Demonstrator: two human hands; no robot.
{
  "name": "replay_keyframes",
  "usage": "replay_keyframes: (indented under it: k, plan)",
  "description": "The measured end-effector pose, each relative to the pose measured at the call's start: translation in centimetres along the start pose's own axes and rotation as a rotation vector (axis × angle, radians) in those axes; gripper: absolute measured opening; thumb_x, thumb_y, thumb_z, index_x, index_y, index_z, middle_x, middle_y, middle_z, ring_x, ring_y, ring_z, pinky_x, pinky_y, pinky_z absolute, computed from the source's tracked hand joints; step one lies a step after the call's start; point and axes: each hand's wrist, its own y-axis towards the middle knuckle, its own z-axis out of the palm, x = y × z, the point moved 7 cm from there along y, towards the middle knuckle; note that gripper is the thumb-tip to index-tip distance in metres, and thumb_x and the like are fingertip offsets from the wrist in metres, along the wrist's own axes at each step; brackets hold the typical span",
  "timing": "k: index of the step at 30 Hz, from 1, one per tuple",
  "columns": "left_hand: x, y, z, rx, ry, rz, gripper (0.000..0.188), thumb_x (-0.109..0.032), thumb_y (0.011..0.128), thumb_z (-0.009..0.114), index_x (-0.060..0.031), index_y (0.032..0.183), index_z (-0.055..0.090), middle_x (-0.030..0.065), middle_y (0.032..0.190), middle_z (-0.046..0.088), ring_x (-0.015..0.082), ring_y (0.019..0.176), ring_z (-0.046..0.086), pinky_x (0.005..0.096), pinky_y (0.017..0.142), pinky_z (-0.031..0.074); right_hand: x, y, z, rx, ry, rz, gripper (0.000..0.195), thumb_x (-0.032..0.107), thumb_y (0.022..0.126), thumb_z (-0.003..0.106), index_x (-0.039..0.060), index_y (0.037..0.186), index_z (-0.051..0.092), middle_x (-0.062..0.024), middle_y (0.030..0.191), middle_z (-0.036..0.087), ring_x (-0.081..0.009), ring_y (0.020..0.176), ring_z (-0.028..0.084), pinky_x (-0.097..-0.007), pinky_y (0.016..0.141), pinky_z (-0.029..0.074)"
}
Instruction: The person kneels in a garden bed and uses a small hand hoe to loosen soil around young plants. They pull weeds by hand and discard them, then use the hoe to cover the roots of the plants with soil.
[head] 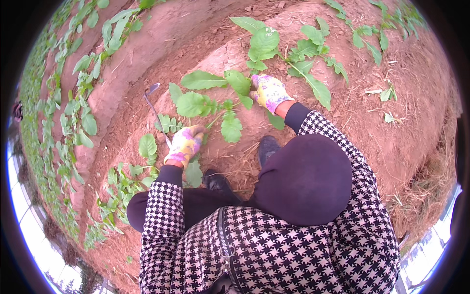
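My left hand (pixel 186 144), in a yellow floral glove, is closed on a small long-necked hand hoe (pixel 154 112). The hoe's thin shaft points up and left to a small metal blade; its grip is hidden. Leaf stalks of a leafy green plant (pixel 196 103) run close beside the left fingers. My right hand (pixel 271 93), gloved alike, reaches in among broad leaves at the right edge of this plant. Its fingertips are partly hidden at a leaf (pixel 238 82), so a grip there cannot be made out. Another plant with toothed leaves (pixel 308 47) grows just beyond the right hand.
Reddish bare soil (pixel 352 117) with straw bits surrounds the plants. Rows of similar plants (pixel 86 121) run along the left, past a furrow. Two dark shoes (pixel 269 149) stand close to the stems. Dry straw (pixel 422 194) lies at the right edge. Pulled leaves (pixel 386 93) lie on the soil.
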Motion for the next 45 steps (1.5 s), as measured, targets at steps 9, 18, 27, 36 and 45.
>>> replay_keyframes:
  k: [9,18,27,36,45]
  plan:
    - [-0.8,-0.3,-0.4,-0.017,0.1,0.056,0.022,-0.008,0.086,0.055,-0.0053,0.104,0.067,0.0089,0.087,0.068,0.0173,0.079,0.063,0.0288,0.073,0.049,1.2,0.5,1.8,0.034,-0.125,0.005,0.014,0.015,0.076,0.061,0.0053,0.082,0.069,-0.0156,0.083,0.068,-0.0336,0.08,0.066,-0.0434,0.066,0.052]
    - [-0.3,0.0,-0.1,-0.028,0.087,0.088,0.021,-0.006,0.086,0.055,-0.0049,0.103,0.067,0.0102,0.089,0.068,0.0189,0.082,0.064,0.0302,0.074,0.05,0.2,0.9,2.0,0.056,-0.059,0.131,0.017,0.016,0.075,0.061,0.006,0.085,0.07,-0.0167,0.086,0.068,-0.033,0.084,0.067,-0.0431,0.069,0.053]
    - [-1.2,-0.5,-0.3,0.033,-0.005,-0.028,0.021,-0.005,0.087,0.055,-0.0042,0.104,0.067,0.0074,0.091,0.067,0.0153,0.083,0.063,0.0274,0.076,0.049,-1.5,0.2,0.4,0.117,0.171,0.1,0.036,0.029,0.071,0.062,0.0012,0.094,0.068,-0.0191,0.088,0.068,-0.0361,0.088,0.065,-0.0426,0.078,0.051]
    - [3.0,-1.9,-7.1,-0.536,-0.329,-0.027,0.012,-0.006,0.086,0.058,-0.0015,0.095,0.064,0.0082,0.085,0.064,0.0147,0.077,0.06,0.0269,0.071,0.048,-3.1,-9.3,-0.7,0.646,0.432,0.077,0.041,0.033,0.072,0.073,-0.0034,0.087,0.066,-0.0182,0.073,0.066,-0.0255,0.066,0.064,-0.0369,0.063,0.048]
    - [11.3,-3.3,-6.4,-0.474,0.068,-0.429,0.063,-0.025,0.076,0.07,0.0024,0.126,0.043,0.0218,0.108,0.063,0.0315,0.1,0.062,0.0355,0.088,0.046,-17.3,-18.8,4.6,0.369,0.089,0.56,0.034,0.031,0.076,0.063,0.0036,0.096,0.067,-0.0217,0.1,0.065,-0.0361,0.098,0.062,-0.0427,0.083,0.049]
